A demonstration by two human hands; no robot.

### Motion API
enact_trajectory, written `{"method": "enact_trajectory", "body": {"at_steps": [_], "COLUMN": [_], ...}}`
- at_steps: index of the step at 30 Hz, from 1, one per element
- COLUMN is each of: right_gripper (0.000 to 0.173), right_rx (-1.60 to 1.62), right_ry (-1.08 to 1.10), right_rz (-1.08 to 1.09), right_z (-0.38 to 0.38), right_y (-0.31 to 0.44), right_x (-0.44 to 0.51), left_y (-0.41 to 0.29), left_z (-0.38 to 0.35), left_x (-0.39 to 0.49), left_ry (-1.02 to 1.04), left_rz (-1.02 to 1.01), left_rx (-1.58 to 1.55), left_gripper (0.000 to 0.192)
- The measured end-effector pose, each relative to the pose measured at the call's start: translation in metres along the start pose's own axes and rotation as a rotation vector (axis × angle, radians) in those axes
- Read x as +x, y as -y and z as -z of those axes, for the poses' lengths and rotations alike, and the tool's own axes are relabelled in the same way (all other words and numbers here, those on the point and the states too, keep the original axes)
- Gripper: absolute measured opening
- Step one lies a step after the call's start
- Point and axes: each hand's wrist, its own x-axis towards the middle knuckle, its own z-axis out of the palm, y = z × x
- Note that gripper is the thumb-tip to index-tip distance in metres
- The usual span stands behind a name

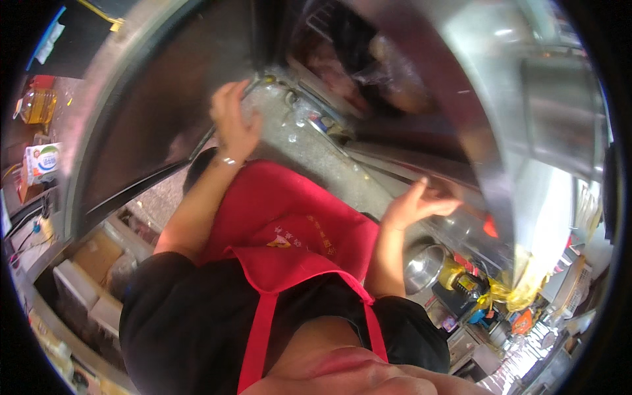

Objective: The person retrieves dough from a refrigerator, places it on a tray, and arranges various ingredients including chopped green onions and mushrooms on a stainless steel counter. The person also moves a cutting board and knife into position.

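Observation:
My left hand point(236, 121) is raised beside the inner edge of a dark open door panel point(148, 108). Its fingers are spread and hold nothing visible; whether they touch the door is unclear. On the other side, my right hand point(419, 205) is blurred, thumb apart from the fingers, with nothing seen in it. It is near the lower front of a metal-framed cabinet, perhaps a refrigerator. Inside the cabinet's dark opening lie clear plastic bags point(390, 74) with contents too blurred to name. A red apron point(296, 217) covers my front.
Concrete floor point(296, 133) with small litter lies between door and cabinet. A steel bowl point(423, 266), a yellow plastic bag point(518, 291) and bottles crowd the lower right. Foam boxes point(76, 286) stand lower left. At far left are an oil jug point(38, 106) and a printed carton point(43, 162).

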Motion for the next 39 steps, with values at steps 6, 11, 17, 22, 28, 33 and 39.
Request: {"method": "enact_trajectory", "body": {"at_steps": [6, 11, 17, 22, 28, 33, 39], "right_gripper": [0.087, 0.073, 0.060, 0.038, 0.043, 0.046, 0.037], "right_rx": [0.128, -0.049, 0.545, 0.980, 1.018, 0.862, 0.850], "right_ry": [-0.116, 0.274, 0.394, 0.265, 0.381, 0.362, 0.259], "right_rz": [0.374, 0.310, -0.898, -1.336, -1.287, -1.262, -1.406], "right_z": [-0.045, -0.067, -0.158, -0.220, -0.253, -0.244, -0.196], "right_y": [-0.050, -0.039, -0.065, -0.088, -0.084, -0.067, -0.031], "right_x": [-0.041, -0.110, -0.105, -0.066, -0.060, -0.058, -0.108], "left_y": [0.020, 0.014, 0.033, 0.035, 0.032, 0.020, 0.019], "left_z": [-0.166, -0.209, -0.233, -0.232, -0.232, -0.223, -0.168], "left_x": [0.012, 0.027, 0.026, 0.031, 0.031, 0.026, -0.011], "left_ry": [0.526, 0.432, 0.367, 0.410, 0.360, 0.365, 0.345], "left_rz": [1.119, 1.236, 1.208, 1.059, 1.070, 1.094, 1.201], "left_rx": [-1.125, -1.300, -1.251, -1.437, -1.416, -1.403, -1.413], "left_gripper": [0.055, 0.034, 0.021, 0.021, 0.019, 0.013, 0.018]}}
